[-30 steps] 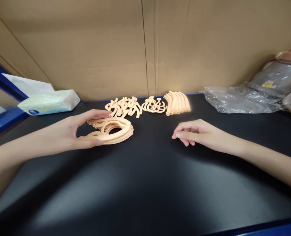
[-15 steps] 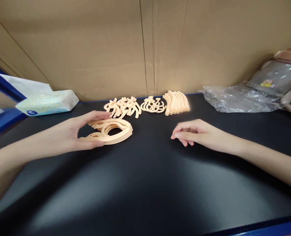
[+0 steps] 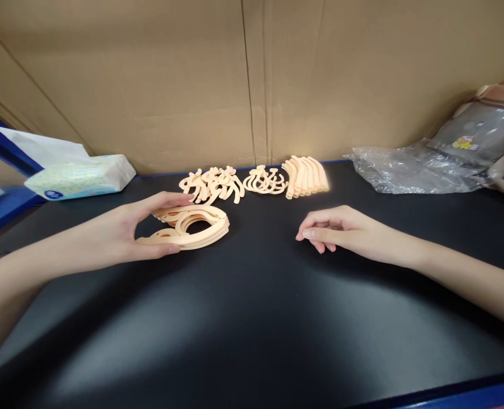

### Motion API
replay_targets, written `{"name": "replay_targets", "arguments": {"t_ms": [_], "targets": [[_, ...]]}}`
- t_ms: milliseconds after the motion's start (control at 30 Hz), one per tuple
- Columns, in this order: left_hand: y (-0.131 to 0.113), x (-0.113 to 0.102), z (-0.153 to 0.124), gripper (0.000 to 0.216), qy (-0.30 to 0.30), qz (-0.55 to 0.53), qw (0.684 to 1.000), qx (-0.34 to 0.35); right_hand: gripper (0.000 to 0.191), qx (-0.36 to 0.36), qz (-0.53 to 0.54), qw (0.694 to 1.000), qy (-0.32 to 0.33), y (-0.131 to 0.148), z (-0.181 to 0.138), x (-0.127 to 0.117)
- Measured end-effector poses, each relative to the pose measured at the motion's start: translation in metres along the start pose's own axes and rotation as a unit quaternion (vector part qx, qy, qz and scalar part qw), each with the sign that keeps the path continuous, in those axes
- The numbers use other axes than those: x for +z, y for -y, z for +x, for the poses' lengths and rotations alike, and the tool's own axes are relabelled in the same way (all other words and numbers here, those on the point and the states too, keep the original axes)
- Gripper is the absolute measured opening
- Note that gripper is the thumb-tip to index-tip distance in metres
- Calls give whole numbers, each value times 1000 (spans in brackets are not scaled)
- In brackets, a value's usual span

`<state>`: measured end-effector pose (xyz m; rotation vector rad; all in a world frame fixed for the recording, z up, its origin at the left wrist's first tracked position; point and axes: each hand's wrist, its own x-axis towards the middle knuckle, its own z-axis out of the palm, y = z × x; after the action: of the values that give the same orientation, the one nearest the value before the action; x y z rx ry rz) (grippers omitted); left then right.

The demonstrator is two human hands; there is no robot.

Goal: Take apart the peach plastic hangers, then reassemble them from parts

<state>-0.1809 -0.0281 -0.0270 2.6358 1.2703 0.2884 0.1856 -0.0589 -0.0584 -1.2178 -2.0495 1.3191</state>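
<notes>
On the left, my left hand (image 3: 121,233) is wrapped around a stack of peach plastic hanger pieces (image 3: 209,236) lying on the black table. Its thumb rests along the near side and its fingers along the far side. The pieces curve around an open ring. My right hand (image 3: 332,227) hovers or rests just over the table on the right, fingers loosely bent and apart, with nothing visible in it. Behind the hands lie a heap of curved peach pieces (image 3: 217,184), some smaller hook-shaped pieces (image 3: 263,180) and a neat row of curved arms (image 3: 307,177).
A tissue pack (image 3: 81,176) with one tissue sticking out stands at the back left. Crumpled clear plastic bags (image 3: 417,169) lie at the back right, beside a bag with a clear front (image 3: 469,133). A cardboard wall (image 3: 170,85) closes off the table's (image 3: 252,329) far edge.
</notes>
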Motion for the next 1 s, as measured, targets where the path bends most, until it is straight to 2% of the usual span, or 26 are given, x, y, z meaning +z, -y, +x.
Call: {"name": "replay_targets", "arguments": {"t_ms": [200,367,433,567,633,833,1000], "targets": [[-5,-3,-1,55,11,20,1000,2,30,-4,-1,1000,-1,1,0,0],[1,-16,-3,67,-3,78,997,-1,29,-4,-4,1000,1,1,0,1],[5,-21,-6,76,16,84,996,-32,28,-4,-4,1000,-1,1,0,1],[11,-25,-10,88,81,81,983,-146,29,-3,-9,1000,-3,2,0,2],[11,-24,-9,89,98,75,978,-168,29,-4,-11,1000,-3,2,-1,2],[14,-23,-7,89,108,68,973,-190,30,-5,-13,1000,2,2,-1,2],[20,-22,-8,86,111,69,977,-166,27,-3,-8,1000,2,2,-1,2]]}}
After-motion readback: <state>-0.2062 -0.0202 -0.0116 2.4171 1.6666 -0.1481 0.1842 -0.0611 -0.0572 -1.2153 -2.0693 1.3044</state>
